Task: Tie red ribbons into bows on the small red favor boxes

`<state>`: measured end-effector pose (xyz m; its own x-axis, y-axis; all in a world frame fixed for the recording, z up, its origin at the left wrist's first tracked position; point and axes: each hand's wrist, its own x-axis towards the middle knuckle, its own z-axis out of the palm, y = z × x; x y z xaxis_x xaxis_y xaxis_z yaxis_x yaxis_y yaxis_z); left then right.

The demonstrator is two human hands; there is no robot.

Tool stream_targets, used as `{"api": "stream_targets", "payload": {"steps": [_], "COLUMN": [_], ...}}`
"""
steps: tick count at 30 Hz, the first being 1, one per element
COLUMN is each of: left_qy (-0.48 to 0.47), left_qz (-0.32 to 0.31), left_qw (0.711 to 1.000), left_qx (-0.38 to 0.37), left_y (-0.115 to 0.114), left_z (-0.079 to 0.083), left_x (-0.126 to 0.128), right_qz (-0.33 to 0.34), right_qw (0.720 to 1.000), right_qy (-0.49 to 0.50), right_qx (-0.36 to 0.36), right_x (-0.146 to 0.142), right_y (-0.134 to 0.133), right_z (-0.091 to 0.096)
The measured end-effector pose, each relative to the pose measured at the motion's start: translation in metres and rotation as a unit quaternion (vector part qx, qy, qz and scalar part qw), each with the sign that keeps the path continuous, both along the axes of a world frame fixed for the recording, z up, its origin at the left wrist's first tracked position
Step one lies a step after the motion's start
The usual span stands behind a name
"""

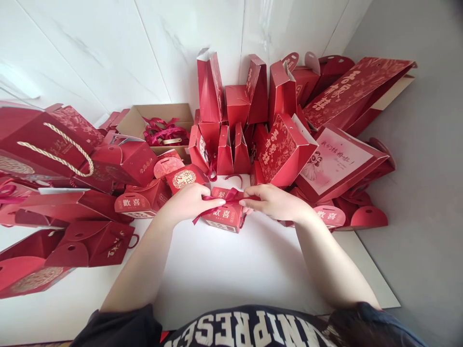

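Observation:
A small red gift box (pixel 224 223) with pale Chinese lettering stands on the white table, right between my hands. Dark red ribbon (pixel 231 194) crosses its top, knotted or looped near the middle. My left hand (pixel 193 201) pinches the ribbon on the box's left side, and a loose ribbon end hangs below the fingers. On the other side my right hand (pixel 265 200) has thumb and fingers closed on the ribbon too. The fingers partly cover the box top, so the exact form of the knot is hard to make out.
An open cardboard box (pixel 134 124) full of ribbons sits behind to the left. Red gift boxes and bags crowd both sides and the back, including a bag with rope handles (pixel 39 140) and a tilted picture bag (pixel 334 161). A grey wall (pixel 427 183) bounds the right.

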<state>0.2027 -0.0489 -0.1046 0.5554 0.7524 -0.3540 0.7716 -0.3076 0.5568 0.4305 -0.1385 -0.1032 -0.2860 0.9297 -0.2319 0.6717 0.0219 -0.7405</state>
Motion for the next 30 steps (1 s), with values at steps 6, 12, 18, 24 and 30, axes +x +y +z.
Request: {"api": "stream_targets", "payload": {"steps": [6, 12, 18, 24, 30], "left_qy": [-0.006, -0.011, -0.008, 0.013, 0.015], "left_qz": [0.039, 0.052, 0.0, 0.0, -0.009], "left_qw": [0.993, 0.99, 0.999, 0.999, 1.0], "left_qx": [-0.11, -0.129, -0.053, -0.036, -0.014], "left_y": [0.005, 0.007, 0.008, 0.006, 0.007], "left_z": [0.003, -0.003, -0.007, -0.006, -0.007], "left_x": [-0.003, -0.004, -0.003, -0.001, -0.002], "right_qz": [0.034, -0.076, 0.12, 0.118, 0.131], "right_qw": [0.989, 0.931, 0.886, 0.839, 0.873], "right_qy": [-0.145, -0.323, -0.203, -0.294, -0.243], "right_qx": [-0.013, 0.15, 0.398, 0.443, 0.403], "right_x": [0.001, -0.019, -0.082, -0.12, -0.109], "right_y": [-0.003, -0.028, -0.037, -0.031, -0.031], "right_z": [0.001, 0.015, -0.011, -0.063, -0.051]}}
